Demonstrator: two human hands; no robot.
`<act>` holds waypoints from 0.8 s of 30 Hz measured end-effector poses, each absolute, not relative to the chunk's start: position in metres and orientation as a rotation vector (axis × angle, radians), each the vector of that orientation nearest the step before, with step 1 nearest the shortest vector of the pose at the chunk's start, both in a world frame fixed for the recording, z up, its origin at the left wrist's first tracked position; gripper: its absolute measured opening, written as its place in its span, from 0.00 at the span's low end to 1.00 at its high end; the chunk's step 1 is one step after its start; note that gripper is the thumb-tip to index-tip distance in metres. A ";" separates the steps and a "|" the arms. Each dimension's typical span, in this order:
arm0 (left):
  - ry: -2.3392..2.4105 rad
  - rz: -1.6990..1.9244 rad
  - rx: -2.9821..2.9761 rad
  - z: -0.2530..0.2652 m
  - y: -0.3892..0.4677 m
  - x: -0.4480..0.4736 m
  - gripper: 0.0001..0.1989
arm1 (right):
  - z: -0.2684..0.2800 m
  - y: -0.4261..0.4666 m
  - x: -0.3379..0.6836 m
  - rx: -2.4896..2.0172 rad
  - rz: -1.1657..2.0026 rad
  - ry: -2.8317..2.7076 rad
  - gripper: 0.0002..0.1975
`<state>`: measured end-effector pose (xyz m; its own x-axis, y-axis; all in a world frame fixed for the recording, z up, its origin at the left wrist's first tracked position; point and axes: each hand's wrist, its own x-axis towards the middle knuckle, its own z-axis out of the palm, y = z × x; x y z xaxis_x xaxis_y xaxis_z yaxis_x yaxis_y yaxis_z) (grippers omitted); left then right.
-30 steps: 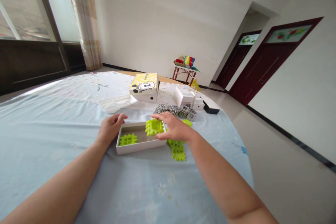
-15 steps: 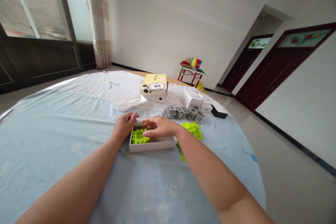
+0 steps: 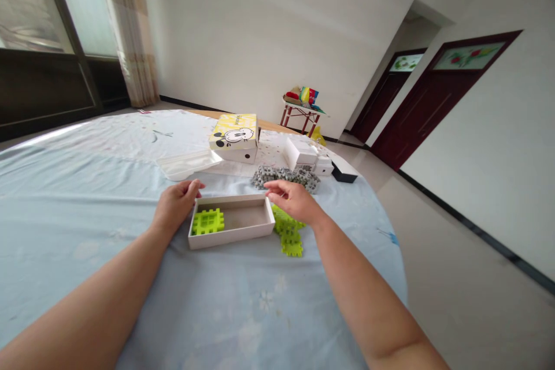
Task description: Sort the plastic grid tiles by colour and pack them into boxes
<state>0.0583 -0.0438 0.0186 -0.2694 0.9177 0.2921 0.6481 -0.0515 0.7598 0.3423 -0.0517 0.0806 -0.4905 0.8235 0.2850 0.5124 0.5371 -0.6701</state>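
Observation:
A shallow white box (image 3: pixel 232 237) stands uncovered in front of me. Bright green interlocking plastic pieces (image 3: pixel 208 221) lie in its left end. My left hand (image 3: pixel 176 203) is at the box's back left corner, its fingers curled; the box hides part of their contact. Just past the right end of the box, my right hand (image 3: pixel 295 199) hovers with fingers stretched and slightly bent, nothing visible in them. Below it lies a loose pile of green plastic pieces (image 3: pixel 289 234), partly covered by the hand. Grey interlocking pieces (image 3: pixel 271 176) are heaped behind the hand.
Behind are a white plastic tray (image 3: pixel 186 166), a yellow-and-white carton (image 3: pixel 236 137) with a cartoon face, small white boxes (image 3: pixel 301 151) and a black open box (image 3: pixel 344 173). A light blue cloth (image 3: pixel 208 300) covers the round table. A small side table (image 3: pixel 303 110) stands by the wall.
My right hand has moved out of the box to the right, over the loose green pile. The green pieces stay in the box's left end. The whole view has shifted slightly.

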 end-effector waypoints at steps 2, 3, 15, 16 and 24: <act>1.929 1.198 1.667 0.021 -0.044 0.058 0.20 | 0.077 -0.054 0.373 -1.188 0.605 -2.138 0.15; 1.939 1.184 1.671 0.021 -0.044 0.058 0.20 | 0.074 -0.055 0.386 -1.229 0.577 -2.134 0.15; 2.029 1.170 1.642 0.016 -0.046 0.057 0.22 | 0.043 -0.072 0.401 -1.207 0.294 -2.547 0.32; 2.029 1.168 1.637 0.016 -0.046 0.056 0.22 | 0.042 -0.072 0.401 -1.216 0.279 -2.563 0.32; 2.014 1.177 1.625 0.016 -0.047 0.057 0.21 | 0.049 -0.070 0.405 -1.264 0.217 -2.394 0.27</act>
<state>0.0568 -0.0473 0.0164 -0.3168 0.9137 0.2546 0.6702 0.0257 0.7417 0.4053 -0.0700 0.0491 -0.4969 0.8169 0.2928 0.7508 0.5739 -0.3269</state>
